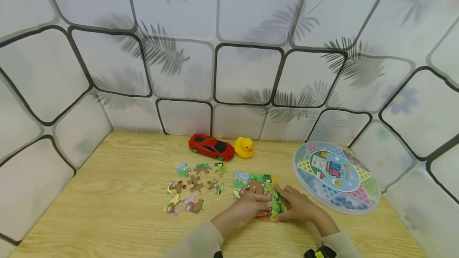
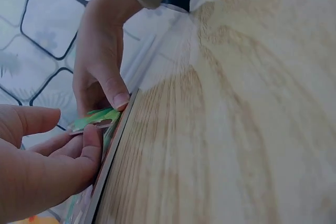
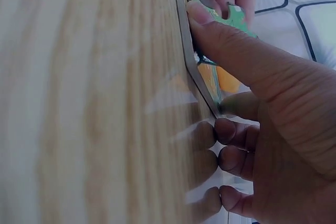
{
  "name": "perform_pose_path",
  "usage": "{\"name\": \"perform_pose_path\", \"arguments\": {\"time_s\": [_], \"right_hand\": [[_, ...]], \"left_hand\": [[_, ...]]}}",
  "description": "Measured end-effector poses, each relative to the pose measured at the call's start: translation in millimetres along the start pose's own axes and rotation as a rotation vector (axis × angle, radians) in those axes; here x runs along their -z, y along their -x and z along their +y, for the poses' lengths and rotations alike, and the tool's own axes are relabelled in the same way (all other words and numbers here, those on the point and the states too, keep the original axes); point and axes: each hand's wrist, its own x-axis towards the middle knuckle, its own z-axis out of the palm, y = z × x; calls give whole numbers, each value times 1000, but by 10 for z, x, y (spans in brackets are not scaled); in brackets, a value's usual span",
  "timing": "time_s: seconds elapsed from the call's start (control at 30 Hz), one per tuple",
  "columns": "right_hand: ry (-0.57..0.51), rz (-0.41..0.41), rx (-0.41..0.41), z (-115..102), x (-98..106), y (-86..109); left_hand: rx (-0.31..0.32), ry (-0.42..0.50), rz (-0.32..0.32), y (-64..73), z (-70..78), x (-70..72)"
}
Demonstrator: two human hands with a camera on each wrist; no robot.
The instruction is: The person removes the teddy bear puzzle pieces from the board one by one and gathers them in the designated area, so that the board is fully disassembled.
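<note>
A bear jigsaw puzzle (image 1: 264,179) lies in its board on the table, in front of me. Over its lower part, my left hand (image 1: 251,206) has curled fingers at a green puzzle piece (image 2: 94,121), which tilts up from the board; its thumb stands apart from the piece in the left wrist view. My right hand (image 1: 297,204) holds the board by its right side, index finger at the edge and thumb at the lower corner. That thumb (image 3: 202,14) overlaps the green piece in the right wrist view, while other fingertips rest on the table.
Several loose puzzle pieces (image 1: 195,184) lie left of the board. A red toy car (image 1: 211,147) and a yellow rubber duck (image 1: 244,147) stand behind. A round, clear-rimmed game box (image 1: 337,176) lies to the right. Patterned fabric walls (image 1: 247,75) enclose the table (image 1: 107,194).
</note>
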Motion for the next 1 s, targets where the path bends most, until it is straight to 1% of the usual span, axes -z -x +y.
{"name": "perform_pose_path", "arguments": {"time_s": [0.07,0.1,0.17,0.23,0.37,0.47,0.6,0.77,0.87,1.0], "right_hand": [[-5,-2,2,-12,7,2],[-5,-3,1,-17,10,4],[-4,-4,-2,-22,12,7],[-5,-6,-11,-26,16,8],[5,-9,-25,-13,2,6],[8,-12,-31,-5,-3,1],[7,-16,-29,-2,-1,-12],[12,-17,-12,1,10,-13],[7,-14,6,-4,18,-5],[3,-8,17,-15,27,7]], "left_hand": [[-19,-81,31,-21,-12,-17],[-25,-104,46,-31,-18,-25],[-29,-131,77,-43,-27,-37],[-25,-134,106,-50,-26,-49],[-5,-123,158,-57,-22,-71],[2,-95,190,-75,-34,-80],[-11,-61,215,-72,-63,-56],[-30,-48,233,-47,-83,-8],[-17,-28,235,-24,-79,18],[7,1,212,34,-52,55]]}}
